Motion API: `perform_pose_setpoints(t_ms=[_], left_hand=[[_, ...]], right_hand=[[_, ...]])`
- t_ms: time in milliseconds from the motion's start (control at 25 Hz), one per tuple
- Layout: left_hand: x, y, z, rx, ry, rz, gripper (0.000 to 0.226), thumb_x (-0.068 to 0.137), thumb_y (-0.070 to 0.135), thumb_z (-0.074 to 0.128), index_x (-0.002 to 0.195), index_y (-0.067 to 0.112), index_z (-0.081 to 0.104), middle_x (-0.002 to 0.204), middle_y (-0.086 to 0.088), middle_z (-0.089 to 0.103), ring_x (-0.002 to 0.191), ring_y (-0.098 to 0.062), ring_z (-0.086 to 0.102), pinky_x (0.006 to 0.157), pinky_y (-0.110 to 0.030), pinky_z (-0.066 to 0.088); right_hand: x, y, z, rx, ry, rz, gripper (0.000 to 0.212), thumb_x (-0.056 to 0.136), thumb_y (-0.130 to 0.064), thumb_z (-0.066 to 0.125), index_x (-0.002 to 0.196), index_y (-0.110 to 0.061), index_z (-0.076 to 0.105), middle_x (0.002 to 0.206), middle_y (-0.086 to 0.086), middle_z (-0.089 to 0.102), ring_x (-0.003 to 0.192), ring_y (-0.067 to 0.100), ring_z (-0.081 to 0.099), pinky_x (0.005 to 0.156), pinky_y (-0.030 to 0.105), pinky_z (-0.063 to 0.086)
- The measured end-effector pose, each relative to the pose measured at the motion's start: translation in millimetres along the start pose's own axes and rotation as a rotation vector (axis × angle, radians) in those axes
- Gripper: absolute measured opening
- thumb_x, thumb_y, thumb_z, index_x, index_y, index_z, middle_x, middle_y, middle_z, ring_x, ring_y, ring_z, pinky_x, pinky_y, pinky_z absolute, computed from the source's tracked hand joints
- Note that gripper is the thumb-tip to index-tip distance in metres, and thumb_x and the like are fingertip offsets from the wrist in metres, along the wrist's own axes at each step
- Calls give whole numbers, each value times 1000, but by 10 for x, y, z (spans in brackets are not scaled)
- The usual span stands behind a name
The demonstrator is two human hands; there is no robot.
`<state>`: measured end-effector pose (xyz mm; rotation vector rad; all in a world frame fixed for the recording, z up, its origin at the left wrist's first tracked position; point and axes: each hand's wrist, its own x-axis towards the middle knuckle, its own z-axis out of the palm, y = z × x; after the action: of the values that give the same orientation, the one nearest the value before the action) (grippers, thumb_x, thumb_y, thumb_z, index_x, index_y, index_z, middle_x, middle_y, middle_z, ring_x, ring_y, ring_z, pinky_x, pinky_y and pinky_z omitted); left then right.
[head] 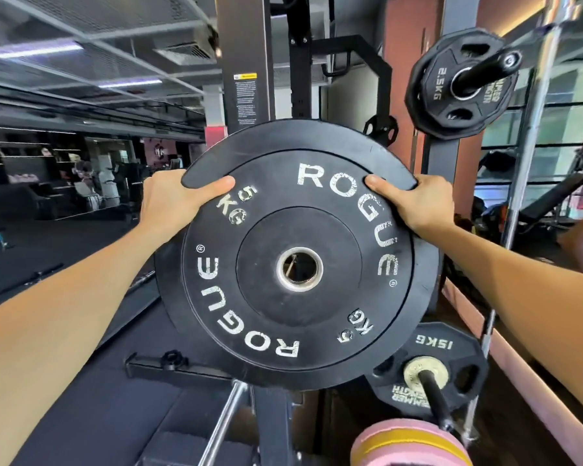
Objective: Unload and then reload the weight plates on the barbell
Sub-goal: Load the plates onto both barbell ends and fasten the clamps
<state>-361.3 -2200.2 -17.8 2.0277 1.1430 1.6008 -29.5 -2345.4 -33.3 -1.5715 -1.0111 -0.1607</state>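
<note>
A black 5 kg bumper plate (300,327) with worn white lettering fills the middle of the view, held upright in front of me. My left hand (172,203) grips its upper left rim, thumb on the face. My right hand (414,203) grips its upper right rim the same way. Its steel centre hole (299,269) is empty; no bar passes through it. A second black plate (164,274) shows just behind it on the left and right edges. A chrome bar (226,418) runs out below the plate.
A black rack upright (246,62) stands behind the plate. A 2.5 kg plate (451,95) hangs on a storage peg at upper right, a 15 kg plate (428,368) on a lower peg. A pink and yellow plate (404,445) sits at the bottom. Dark gym floor (91,398) lies at left.
</note>
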Motion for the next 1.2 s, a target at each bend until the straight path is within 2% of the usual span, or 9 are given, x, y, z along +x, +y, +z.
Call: perform_pose_setpoints(t_ms=[120, 280, 480, 640, 760, 800, 960, 1120, 1200], left_hand=[[192, -360, -292, -11, -8, 23, 56, 59, 73, 78, 73, 19, 75, 75, 4, 74, 73, -13, 68, 69, -34, 53], [443, -700, -547, 5, -44, 12, 66, 55, 77, 76, 71, 13, 72, 75, -3, 73, 66, -13, 62, 62, -30, 46], [693, -1113, -618, 14, -49, 14, 76, 50, 82, 72, 83, 13, 77, 82, -2, 75, 80, -17, 70, 74, -36, 54], [932, -1436, -464, 14, -32, 42, 70, 58, 76, 75, 79, 9, 76, 79, -5, 75, 76, -18, 69, 70, -35, 52], [1037, -1671, -336, 17, -31, 36, 54, 65, 67, 78, 64, 14, 68, 61, 8, 67, 58, -3, 57, 53, -13, 40], [1029, -1738, -297, 7, -36, 34, 51, 66, 65, 79, 60, 16, 65, 58, 10, 64, 56, 0, 54, 51, -11, 37], [931, -2078, -182, -26, -39, 46, 65, 65, 66, 79, 76, 2, 72, 73, -5, 70, 52, 7, 52, 52, -10, 39], [558, -2574, -73, -43, -36, 57, 70, 64, 67, 79, 79, -1, 71, 65, 3, 62, 47, 9, 48, 48, -9, 35], [320, -2803, -77, -44, -44, 55, 76, 61, 70, 78, 81, -3, 71, 70, -2, 67, 52, 6, 48, 49, -11, 34]], right_hand=[[-191, -219, 408, 24, 19, 20, 66, 48, -85, 71, 54, -21, 57, 56, -12, 59, 57, 10, 56, 62, 28, 43], [-319, -382, 834, 45, 18, 60, 76, 44, -87, 71, 73, -17, 72, 71, -10, 72, 71, 9, 69, 69, 30, 56], [-264, -459, 1299, 33, 18, 66, 75, 43, -88, 70, 75, -20, 73, 73, -11, 73, 72, 6, 70, 72, 30, 57], [-121, -385, 1610, 19, 18, 63, 67, 48, -84, 73, 69, -21, 70, 70, -13, 71, 70, 6, 68, 67, 27, 54], [-45, -264, 1841, 2, 44, 42, 64, 50, -82, 73, 65, -20, 68, 66, -13, 69, 63, 4, 64, 62, 26, 49], [-58, -228, 1900, 0, 46, 37, 62, 52, -80, 74, 64, -20, 66, 64, -13, 67, 59, 2, 61, 59, 25, 47], [-241, -25, 2073, -33, 64, 43, 73, 49, -83, 73, 71, -14, 70, 68, -8, 70, 63, 5, 65, 63, 30, 54], [-726, 283, 2292, -49, 93, 30, 81, 42, -90, 69, 71, -15, 70, 72, -7, 72, 73, 12, 70, 72, 36, 58], [-1033, 403, 2386, -45, 74, 46, 79, 40, -91, 69, 69, -18, 69, 72, -9, 72, 71, 11, 69, 73, 36, 58]])
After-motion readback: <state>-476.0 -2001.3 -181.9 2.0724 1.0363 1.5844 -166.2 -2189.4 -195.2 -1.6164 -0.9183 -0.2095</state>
